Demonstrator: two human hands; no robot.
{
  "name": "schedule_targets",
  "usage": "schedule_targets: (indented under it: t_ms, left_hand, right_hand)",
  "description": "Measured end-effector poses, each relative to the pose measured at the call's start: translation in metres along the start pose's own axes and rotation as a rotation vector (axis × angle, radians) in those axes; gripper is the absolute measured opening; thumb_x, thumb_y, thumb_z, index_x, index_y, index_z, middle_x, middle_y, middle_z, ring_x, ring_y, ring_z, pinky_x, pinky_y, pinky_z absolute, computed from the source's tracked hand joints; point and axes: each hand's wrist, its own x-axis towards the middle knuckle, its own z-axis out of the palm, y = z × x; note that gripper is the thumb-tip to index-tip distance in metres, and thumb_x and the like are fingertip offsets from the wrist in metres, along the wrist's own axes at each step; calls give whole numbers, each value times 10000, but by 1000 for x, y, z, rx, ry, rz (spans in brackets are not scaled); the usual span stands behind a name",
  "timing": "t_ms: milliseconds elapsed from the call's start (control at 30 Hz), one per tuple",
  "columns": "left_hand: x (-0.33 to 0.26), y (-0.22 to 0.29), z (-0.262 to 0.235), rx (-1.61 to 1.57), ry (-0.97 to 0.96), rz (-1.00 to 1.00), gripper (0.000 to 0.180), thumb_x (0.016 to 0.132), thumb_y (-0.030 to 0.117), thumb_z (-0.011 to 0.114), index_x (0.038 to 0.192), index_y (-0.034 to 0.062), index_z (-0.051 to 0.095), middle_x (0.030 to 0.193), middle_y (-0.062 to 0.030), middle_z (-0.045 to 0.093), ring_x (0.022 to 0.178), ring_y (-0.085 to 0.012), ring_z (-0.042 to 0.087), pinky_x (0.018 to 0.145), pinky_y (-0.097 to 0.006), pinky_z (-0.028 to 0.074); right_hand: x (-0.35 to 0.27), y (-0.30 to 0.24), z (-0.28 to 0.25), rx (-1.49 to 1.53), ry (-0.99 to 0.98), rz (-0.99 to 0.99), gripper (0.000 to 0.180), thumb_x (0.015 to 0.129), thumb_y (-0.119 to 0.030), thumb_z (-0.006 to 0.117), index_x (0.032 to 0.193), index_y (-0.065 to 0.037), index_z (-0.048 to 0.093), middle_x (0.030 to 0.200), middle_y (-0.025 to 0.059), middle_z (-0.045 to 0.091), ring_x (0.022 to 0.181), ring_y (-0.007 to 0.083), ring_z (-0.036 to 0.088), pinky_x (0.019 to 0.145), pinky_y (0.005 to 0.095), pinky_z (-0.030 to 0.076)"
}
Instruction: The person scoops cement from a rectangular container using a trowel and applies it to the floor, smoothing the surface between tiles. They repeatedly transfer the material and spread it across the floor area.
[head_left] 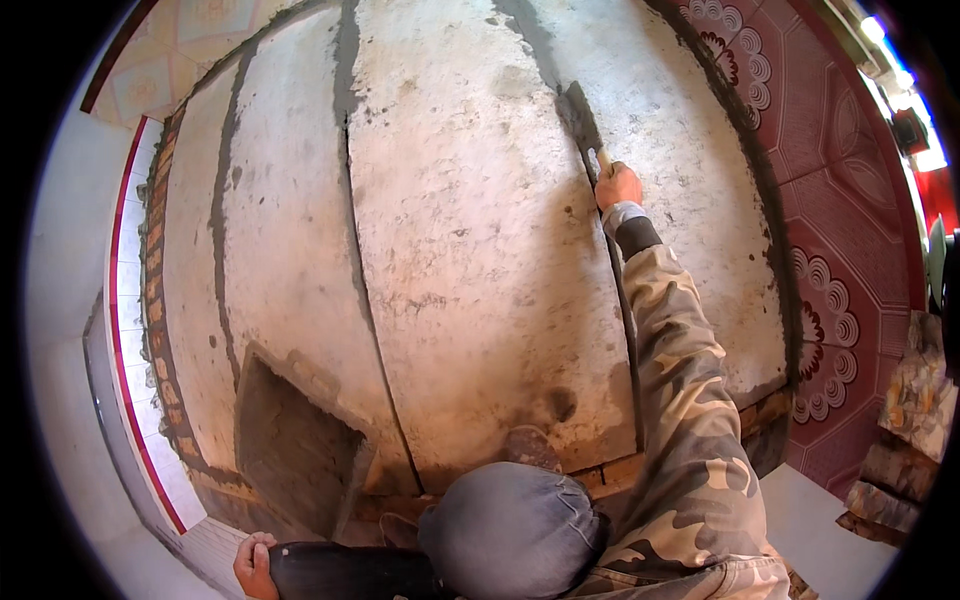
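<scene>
In my right hand (619, 187) is a trowel with a pale handle and a mortar-coated blade (580, 112). Its blade lies along a joint between two pale concrete slabs (460, 230), where wet grey mortar (530, 35) fills the farther stretch. Nearer to me, that joint shows as a dark open gap (622, 330). My left hand (255, 568) is at the lower left beside my dark trouser leg, its fingers curled in and nothing visible in them. A square-cornered mortar trough (250, 425), smeared grey inside, stands on the slabs at the near left.
Another joint (348, 160) runs to the left, mortared at its far end. Exposed brickwork (153, 240) edges the left side, past it white tiles with a red border (130, 290). Dark red patterned panels (840, 190) line the right; stacked wrapped bundles (915, 400) stand near them.
</scene>
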Motion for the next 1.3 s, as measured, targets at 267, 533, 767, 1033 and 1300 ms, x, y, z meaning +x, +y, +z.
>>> schedule_targets:
  t_ms: [267, 533, 767, 1033, 1300]
  left_hand:
    - [-8, 18, 4, 28, 39, -62, 292, 977, 214, 539, 1036, -54, 636, 922, -96, 671, 860, -183, 616, 837, -314, 512]
    - [3, 16, 5, 17, -13, -32, 279, 973, 197, 531, 1024, -58, 633, 901, -99, 671, 843, -183, 617, 818, -305, 508]
    - [25, 11, 9, 63, -30, -3, 298, 972, 178, 528, 1104, -67, 634, 917, -104, 673, 859, -182, 628, 824, -300, 520]
    - [21, 11, 10, -63, -37, -55, 288, 966, 184, 525, 1078, -58, 633, 902, -94, 671, 836, -168, 613, 791, -293, 513]
    - [14, 16, 15, 9, 40, -51, 311, 968, 231, 534, 1059, -46, 640, 891, -81, 662, 827, -157, 596, 797, -282, 502]
  right_hand:
    - [1, -23, 21, -75, -29, -20, 238, 893, -157, 552, 1030, -18, 689, 996, 273, 698, 961, 456, 669, 850, 522, 540]
    - [-7, -4, 17, -31, -12, -76, 224, 892, -173, 575, 997, -10, 686, 970, 289, 695, 942, 470, 669, 848, 523, 542]
    - [-29, 18, 10, 62, 24, -26, 243, 878, -227, 601, 974, -21, 688, 937, 268, 689, 924, 470, 653, 816, 520, 522]
    - [-6, -15, 10, -14, 29, -57, 215, 916, -207, 569, 997, -42, 679, 949, 278, 689, 926, 482, 652, 803, 553, 516]
    - [-36, 5, 26, -109, 20, -112, 215, 947, -197, 534, 1111, -71, 593, 971, 277, 674, 901, 485, 658, 788, 561, 524]
